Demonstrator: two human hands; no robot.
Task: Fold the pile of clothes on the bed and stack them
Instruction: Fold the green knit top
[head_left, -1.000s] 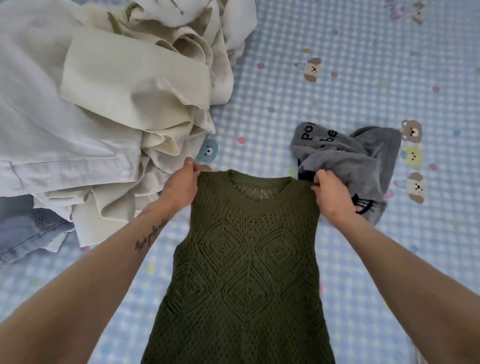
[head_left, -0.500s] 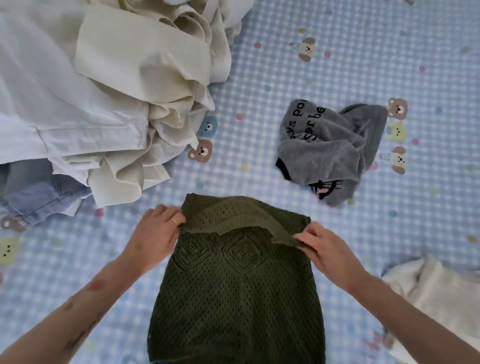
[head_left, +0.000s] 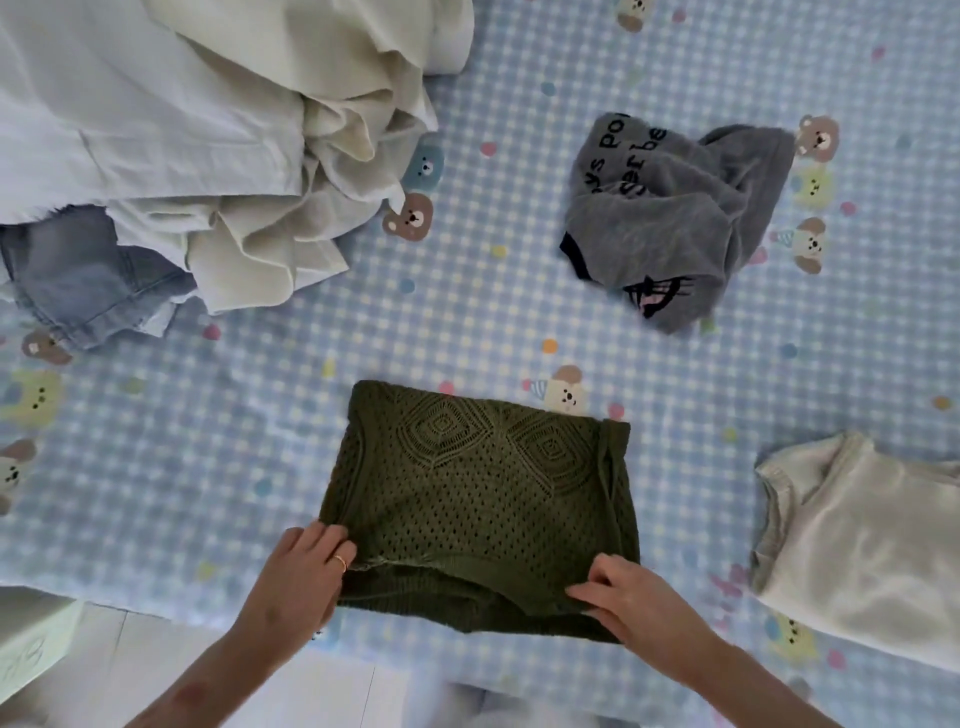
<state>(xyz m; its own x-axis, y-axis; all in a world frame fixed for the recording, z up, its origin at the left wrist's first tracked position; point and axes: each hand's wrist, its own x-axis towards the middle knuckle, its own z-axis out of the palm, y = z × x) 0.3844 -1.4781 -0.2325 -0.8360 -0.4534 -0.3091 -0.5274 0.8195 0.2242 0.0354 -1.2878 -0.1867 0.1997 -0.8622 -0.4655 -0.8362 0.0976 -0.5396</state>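
Dark green open-knit vest with diamond pattern (head_left: 478, 499): lies on the bed with the blue checked, bear-printed sheet (head_left: 519, 322), near the edge closest to the person. Doubled over on itself into a rough rectangle, top layer's edge brought down toward the near hem. Reads as one fold done; probably another fold or a smoothing left before it can be stacked.

Left hand (head_left: 298, 577): at the vest's near left corner, fingers curled and pinching the edge of the top layer, ring visible. Right hand (head_left: 634, 597): at the near right corner, fingers bent and pinching the top layer's edge there. Both forearms come in from the near side, hands low against the fabric.

Outward from the vest:
- Right of it, apart: cream folded garment (head_left: 852, 551), flat; judged the start of the stack.
- Beyond it to the right, well apart: crumpled grey fleece garment with black lettering (head_left: 670, 218), unfolded.
- Beyond it to the left: loose heap of cream and white clothes (head_left: 208, 145), with a piece of faded blue denim (head_left: 83, 280) poking out at the heap's left.

Progress judged early: one piece folded, one in hand, grey piece and the whole heap still to do.
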